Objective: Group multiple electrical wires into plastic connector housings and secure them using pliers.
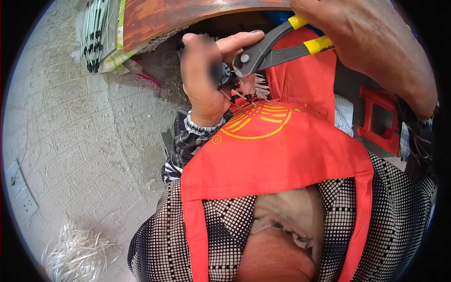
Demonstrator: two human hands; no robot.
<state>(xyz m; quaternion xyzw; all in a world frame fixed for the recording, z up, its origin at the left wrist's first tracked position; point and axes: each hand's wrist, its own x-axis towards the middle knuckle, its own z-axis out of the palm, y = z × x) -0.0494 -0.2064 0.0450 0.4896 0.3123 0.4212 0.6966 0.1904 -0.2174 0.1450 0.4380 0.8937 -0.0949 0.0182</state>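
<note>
In front of the red apron (263, 164), my left hand (199, 84) closes round a small dark round piece (225, 74). Thin white sticks (260, 87) with dark ends stick out beside that piece; part of the hand is blurred, so its kind is unclear. My right hand (357, 33) comes in from the upper right and grips grey pliers (282, 54) by their yellow-sleeved handles. The pliers' jaws lie against the dark piece, near my left thumb. Whether they bite on it, I cannot tell. The right fingers are mostly cut off by the upper edge.
A brown wooden tabletop (178, 10) curves across the top. Several thin pale rods with black parts (96, 35) hang at its left. A red plastic frame (366, 134) stands at the right. A bunch of white strands (77, 256) lies lower left, below a socket plate (21, 192).
</note>
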